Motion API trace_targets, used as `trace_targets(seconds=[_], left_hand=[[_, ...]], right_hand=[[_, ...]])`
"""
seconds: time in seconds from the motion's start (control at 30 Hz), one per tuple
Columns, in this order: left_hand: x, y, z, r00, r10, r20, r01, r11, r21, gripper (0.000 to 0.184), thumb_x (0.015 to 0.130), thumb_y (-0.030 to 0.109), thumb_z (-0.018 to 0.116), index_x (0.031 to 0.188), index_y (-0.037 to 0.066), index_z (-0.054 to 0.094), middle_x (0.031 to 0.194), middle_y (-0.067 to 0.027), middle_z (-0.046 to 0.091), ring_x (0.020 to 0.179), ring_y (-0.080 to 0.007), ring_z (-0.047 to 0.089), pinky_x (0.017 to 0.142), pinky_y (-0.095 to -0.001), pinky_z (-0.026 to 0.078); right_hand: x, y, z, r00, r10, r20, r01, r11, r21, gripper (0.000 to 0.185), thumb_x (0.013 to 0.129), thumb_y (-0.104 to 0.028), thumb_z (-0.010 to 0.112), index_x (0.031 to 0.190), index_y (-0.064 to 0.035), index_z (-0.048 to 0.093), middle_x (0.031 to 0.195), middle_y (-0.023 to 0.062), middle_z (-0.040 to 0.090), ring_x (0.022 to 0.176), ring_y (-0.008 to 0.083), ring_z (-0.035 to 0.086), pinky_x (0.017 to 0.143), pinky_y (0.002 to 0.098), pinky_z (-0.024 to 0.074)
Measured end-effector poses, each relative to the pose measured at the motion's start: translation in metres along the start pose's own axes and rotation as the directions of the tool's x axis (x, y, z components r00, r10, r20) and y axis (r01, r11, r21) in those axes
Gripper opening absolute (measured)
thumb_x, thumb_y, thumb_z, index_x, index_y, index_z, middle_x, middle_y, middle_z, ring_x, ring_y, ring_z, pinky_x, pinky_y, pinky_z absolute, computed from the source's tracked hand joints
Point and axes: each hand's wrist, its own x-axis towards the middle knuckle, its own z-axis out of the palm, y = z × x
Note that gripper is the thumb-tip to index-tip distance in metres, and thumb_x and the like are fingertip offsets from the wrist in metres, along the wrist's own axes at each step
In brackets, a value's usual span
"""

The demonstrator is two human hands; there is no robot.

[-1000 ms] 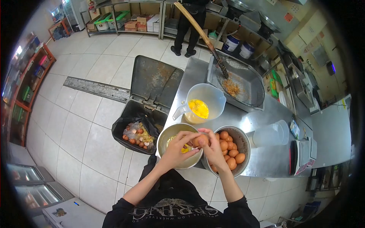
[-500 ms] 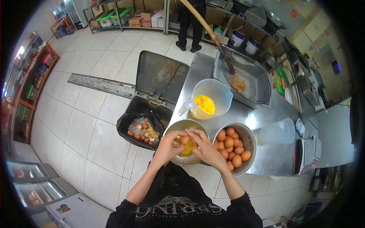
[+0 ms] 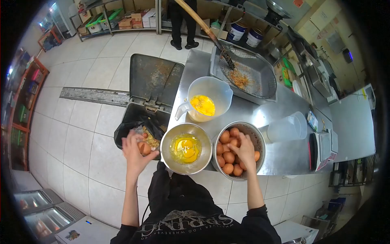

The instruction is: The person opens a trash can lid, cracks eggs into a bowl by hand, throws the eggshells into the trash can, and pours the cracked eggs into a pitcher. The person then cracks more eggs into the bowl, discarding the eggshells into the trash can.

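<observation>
My left hand (image 3: 135, 153) is over the open bin, its fingers spread, with a brown eggshell (image 3: 144, 148) just beyond the palm, apparently loose. A metal bowl (image 3: 166, 161) between my hands holds cracked eggs (image 3: 187, 149) with whole yolks. My right hand (image 3: 245, 151) reaches into a metal pot (image 3: 260, 140) of brown eggs (image 3: 228, 157), fingers apart and curved over the eggs, none clearly gripped. Behind the bowl stands a plastic jug (image 3: 219, 91) with yellow egg in it.
The bin (image 3: 122, 122) has its lid (image 3: 154, 77) tipped back. A grey basin (image 3: 268, 91) with a wire basket and a wooden-handled tool (image 3: 199, 20) sits on the steel table (image 3: 268, 164). A clear container (image 3: 288, 127) and scale (image 3: 325, 150) are rightward. A person (image 3: 183, 24) stands beyond.
My hands have parted from over the bowl. The left moved over the bin with the shell, then its fingers spread; the right moved into the egg pot. More egg shows in the bowl.
</observation>
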Motion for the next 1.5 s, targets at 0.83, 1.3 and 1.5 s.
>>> trace_targets(seconds=[0.83, 1.3, 1.5], left_hand=[[0.015, 0.090, 0.064, 0.951, 0.298, 0.082, -0.239, 0.877, -0.416, 0.036, 0.079, 0.005, 0.066, 0.115, 0.004, 0.060, 0.107, -0.0080, 0.059, 0.091, -0.0155, 0.061, 0.078, -0.0279, 0.050], [0.010, 0.063, 0.075, 0.950, 0.282, 0.134, -0.243, 0.937, -0.253, 0.041, 0.071, -0.002, 0.071, 0.110, 0.001, 0.060, 0.099, -0.0123, 0.063, 0.078, -0.0176, 0.068, 0.066, -0.0259, 0.057], [0.011, 0.035, 0.080, 0.988, 0.126, 0.085, -0.103, 0.967, -0.235, 0.038, 0.070, -0.006, 0.066, 0.106, 0.002, 0.061, 0.100, -0.0128, 0.063, 0.083, -0.0201, 0.068, 0.070, -0.0275, 0.057]], right_hand=[[-0.009, -0.075, 0.024, 0.957, -0.280, 0.071, 0.166, 0.735, 0.657, 0.034, 0.089, -0.013, 0.061, 0.119, -0.0050, 0.049, 0.119, 0.0145, 0.049, 0.108, 0.0266, 0.053, 0.090, 0.0352, 0.0425], [-0.006, -0.081, 0.055, 0.805, -0.563, 0.189, 0.414, 0.761, 0.499, 0.041, 0.081, -0.008, 0.047, 0.122, -0.0012, 0.044, 0.113, 0.0214, 0.051, 0.102, 0.0373, 0.053, 0.093, 0.0418, 0.0407], [-0.008, -0.083, 0.068, 0.829, -0.534, 0.167, 0.428, 0.798, 0.424, 0.046, 0.080, 0.000, 0.043, 0.125, -0.0019, 0.045, 0.113, 0.0196, 0.051, 0.109, 0.0370, 0.051, 0.095, 0.0418, 0.0398]])
